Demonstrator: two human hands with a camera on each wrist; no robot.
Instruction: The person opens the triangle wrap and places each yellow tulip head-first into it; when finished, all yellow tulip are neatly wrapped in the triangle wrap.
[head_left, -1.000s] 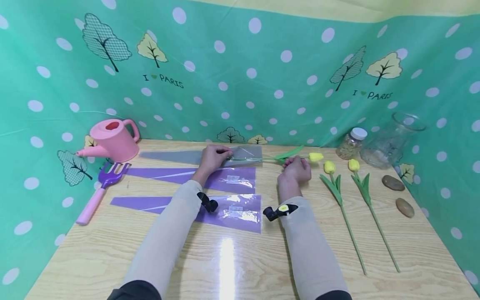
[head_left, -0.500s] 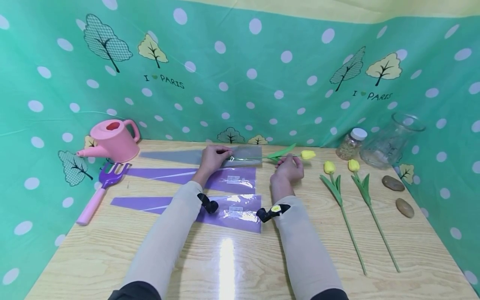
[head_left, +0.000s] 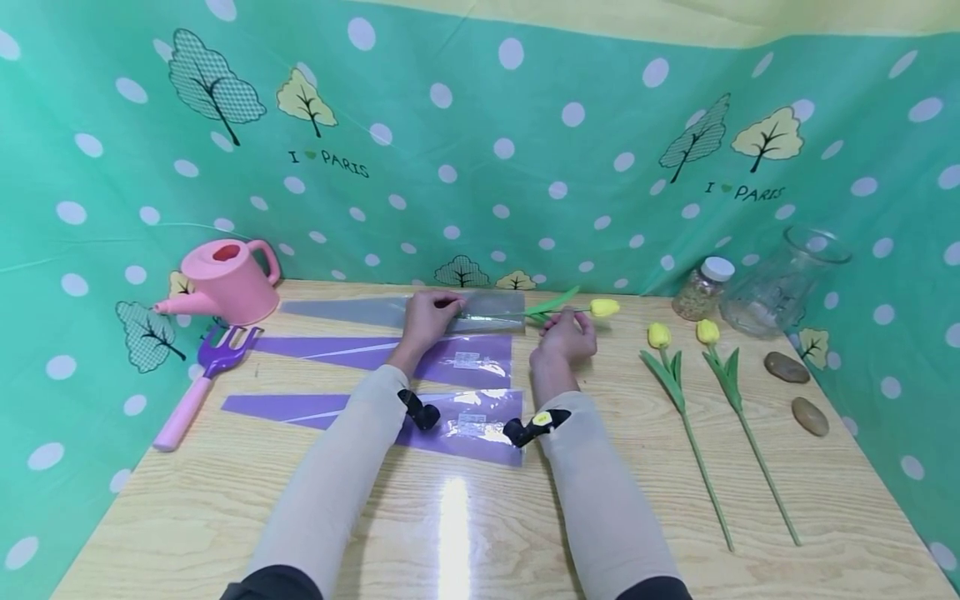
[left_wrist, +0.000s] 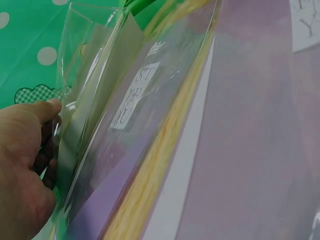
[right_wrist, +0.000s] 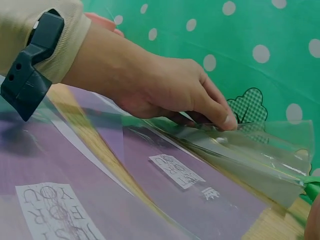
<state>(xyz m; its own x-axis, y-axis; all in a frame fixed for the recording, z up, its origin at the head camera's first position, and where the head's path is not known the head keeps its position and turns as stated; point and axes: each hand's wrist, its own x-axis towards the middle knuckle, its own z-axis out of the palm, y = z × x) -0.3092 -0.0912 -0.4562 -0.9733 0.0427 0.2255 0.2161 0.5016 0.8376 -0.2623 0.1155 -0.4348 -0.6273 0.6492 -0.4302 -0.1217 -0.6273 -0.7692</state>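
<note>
At the back of the table, my left hand (head_left: 427,321) pinches the upper film of a clear grey flower sleeve (head_left: 341,312). In the left wrist view the sleeve (left_wrist: 90,75) stands raised at its wide mouth, beside the thumb. My right hand (head_left: 567,342) grips a yellow tulip (head_left: 604,308) just below its head. The tulip's stem lies inside the sleeve, and its green leaves are at the mouth. The right wrist view shows the left hand (right_wrist: 170,85) on the film; only a sliver of the right hand (right_wrist: 313,225) shows there.
Two purple sleeves (head_left: 465,367) lie nearer me. Two more tulips (head_left: 693,446) rest at right, beside stones (head_left: 786,366). Behind stand a lidded jar (head_left: 703,287) and a glass vase (head_left: 780,283). A pink watering can (head_left: 228,279) and a hand fork (head_left: 198,383) are left.
My right hand has moved left with the tulip, sliding its stem deeper into the grey sleeve until the leaves reach the mouth. The left hand stays almost in place.
</note>
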